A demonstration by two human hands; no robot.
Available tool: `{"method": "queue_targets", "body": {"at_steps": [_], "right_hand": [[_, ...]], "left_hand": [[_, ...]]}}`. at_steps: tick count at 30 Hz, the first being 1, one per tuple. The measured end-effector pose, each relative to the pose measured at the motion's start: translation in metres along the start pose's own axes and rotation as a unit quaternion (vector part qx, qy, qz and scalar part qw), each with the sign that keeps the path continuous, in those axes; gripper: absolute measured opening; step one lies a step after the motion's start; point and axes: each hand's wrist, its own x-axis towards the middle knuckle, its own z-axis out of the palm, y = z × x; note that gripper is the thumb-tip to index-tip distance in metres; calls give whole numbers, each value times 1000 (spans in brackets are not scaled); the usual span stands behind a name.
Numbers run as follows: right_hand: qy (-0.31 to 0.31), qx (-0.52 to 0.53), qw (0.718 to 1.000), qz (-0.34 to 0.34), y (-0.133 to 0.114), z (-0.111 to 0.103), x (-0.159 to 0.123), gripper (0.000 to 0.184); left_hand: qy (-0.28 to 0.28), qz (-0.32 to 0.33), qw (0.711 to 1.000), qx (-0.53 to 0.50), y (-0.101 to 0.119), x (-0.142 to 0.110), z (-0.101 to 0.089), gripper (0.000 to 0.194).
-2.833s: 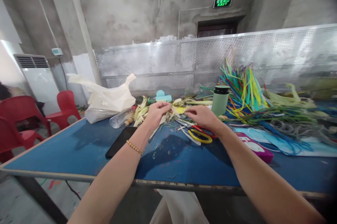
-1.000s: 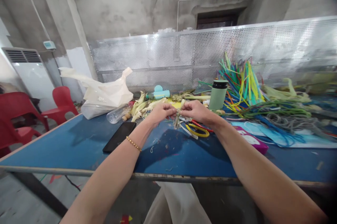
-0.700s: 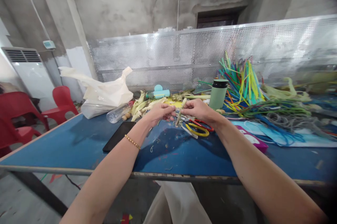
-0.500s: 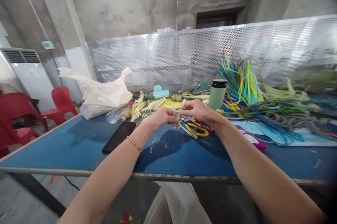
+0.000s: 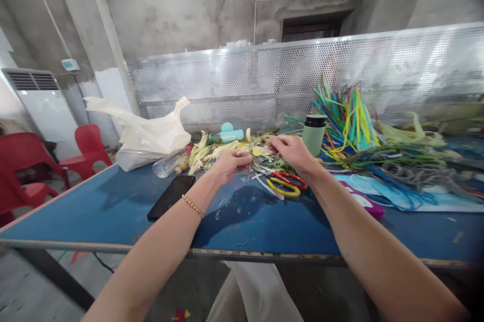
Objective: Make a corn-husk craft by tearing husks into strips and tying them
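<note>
My left hand (image 5: 232, 163) is closed in a pinch above the table. A pale strip of corn husk (image 5: 248, 134) sticks up just beyond its fingertips and seems held there; the lower part is hidden. To the right, my right hand (image 5: 289, 150) has its thumb and fingers drawn together. Whether something thin sits between them is too small to tell. Scissors (image 5: 283, 184) with red and yellow handles lie below and between the hands. Behind the fingers spreads a pile of pale corn husks (image 5: 202, 153).
On the blue table (image 5: 264, 231) lie a black phone (image 5: 170, 197), a clear bottle (image 5: 168, 165) and a white plastic bag (image 5: 151, 133) at left. A green cup (image 5: 313, 135), colourful pipe cleaners (image 5: 351, 120), grey cords (image 5: 419, 173) and a magenta pack (image 5: 372, 207) stand right.
My hands, close together before at the husk piece, have moved apart. The left went slightly left with the husk; the right went slightly right and up.
</note>
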Motion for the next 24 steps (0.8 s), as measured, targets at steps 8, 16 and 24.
{"method": "queue_targets", "body": {"at_steps": [8,16,24], "right_hand": [[-164,75,983,44,-2,15,-12,28],[-121,11,992,-12,3,22,-11,30],[-108,12,994,-6,2,21,-10,23]], "left_hand": [[58,54,995,-52,-6,5,2,24],[10,40,999,-27,-8,3,4,25],[30,12,998,-63,-5,4,0,23]]}}
